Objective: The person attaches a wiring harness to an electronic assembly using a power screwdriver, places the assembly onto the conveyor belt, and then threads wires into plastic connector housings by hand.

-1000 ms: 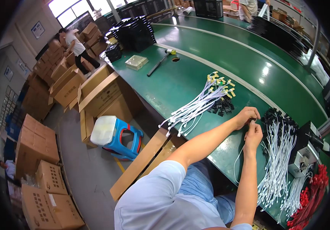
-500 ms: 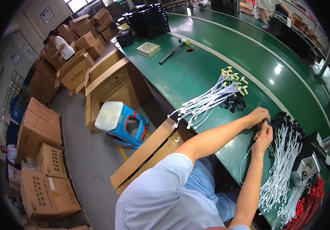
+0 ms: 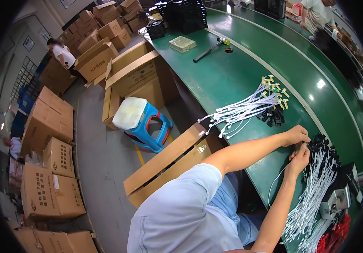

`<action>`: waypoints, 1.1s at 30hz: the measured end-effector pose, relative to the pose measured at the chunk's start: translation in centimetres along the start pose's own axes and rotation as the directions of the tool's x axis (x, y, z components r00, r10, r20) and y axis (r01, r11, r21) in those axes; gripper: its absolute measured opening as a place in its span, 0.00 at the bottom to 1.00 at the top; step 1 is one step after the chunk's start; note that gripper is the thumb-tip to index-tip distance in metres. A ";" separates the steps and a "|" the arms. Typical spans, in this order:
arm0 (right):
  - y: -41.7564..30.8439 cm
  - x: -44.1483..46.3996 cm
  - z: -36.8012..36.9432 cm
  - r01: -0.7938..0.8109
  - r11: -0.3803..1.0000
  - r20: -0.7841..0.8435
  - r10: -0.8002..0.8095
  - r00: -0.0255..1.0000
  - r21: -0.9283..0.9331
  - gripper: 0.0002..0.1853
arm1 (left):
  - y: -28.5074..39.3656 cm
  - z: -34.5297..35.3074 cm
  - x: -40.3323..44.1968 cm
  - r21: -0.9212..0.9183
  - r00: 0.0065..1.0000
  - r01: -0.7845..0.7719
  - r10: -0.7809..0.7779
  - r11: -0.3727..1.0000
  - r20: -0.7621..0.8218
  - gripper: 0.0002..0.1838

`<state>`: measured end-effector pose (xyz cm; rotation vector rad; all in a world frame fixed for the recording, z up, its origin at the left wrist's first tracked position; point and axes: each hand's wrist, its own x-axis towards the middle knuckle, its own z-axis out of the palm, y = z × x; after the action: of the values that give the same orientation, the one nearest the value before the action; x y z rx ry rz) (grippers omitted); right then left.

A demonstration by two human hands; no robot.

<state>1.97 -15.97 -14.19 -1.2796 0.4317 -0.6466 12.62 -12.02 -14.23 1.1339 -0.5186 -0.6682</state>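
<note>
I'm working at the green bench (image 3: pixel 227 71), both hands close together, fingertips meeting. My right hand (image 3: pixel 299 158) is gripping a cable (image 3: pixel 270 185), fingers curled in; my left hand (image 3: pixel 297 135) is curling its fingers at the same spot, but I can't tell whether it's pinching anything, since the bit between the fingertips is too small and mostly covered. The cable is looking thin, white and plain; it's coming out below my right hand, hanging slack in one long curve and running down by the bench's near edge, where its lower end is getting hard to see. Just beside my right hand, a big white bundle (image 3: pixel 307 204) is lying, black connectors (image 3: pixel 325 147) crowding its top. A metal box (image 3: pixel 335 204) is standing past it, red wires (image 3: pixel 336 236) lying lower. Farther left, a second bundle (image 3: pixel 249 105) is lying, yellow ends (image 3: pixel 276 90) fanning out, black parts (image 3: pixel 273 116) sitting just beside them.
</note>
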 end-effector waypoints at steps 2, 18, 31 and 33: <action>-0.2 0.0 0.0 -0.030 0.999 0.004 0.030 1.000 0.036 0.14 | -0.1 0.0 0.1 -0.010 1.000 0.001 -0.001 1.000 -0.001 0.10; -0.5 -0.1 -0.1 -0.076 0.996 -0.041 0.075 0.996 -0.043 0.14 | 0.9 -0.2 -0.5 0.128 0.996 -0.061 0.052 0.990 0.072 0.08; 0.2 0.4 -0.2 -0.001 0.995 -0.094 0.010 0.995 0.096 0.12 | 5.1 -3.4 -2.0 0.907 0.862 -0.382 0.284 -0.179 0.419 0.13; -0.2 0.2 0.2 -0.011 1.000 -0.116 0.013 0.993 0.016 0.17 | 5.0 -5.8 -2.8 0.847 0.849 -0.357 0.242 -0.395 0.471 0.20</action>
<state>2.18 -16.03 -13.94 -1.2283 0.5285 -0.7151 15.68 -4.92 -11.71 2.4202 -1.6227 0.6208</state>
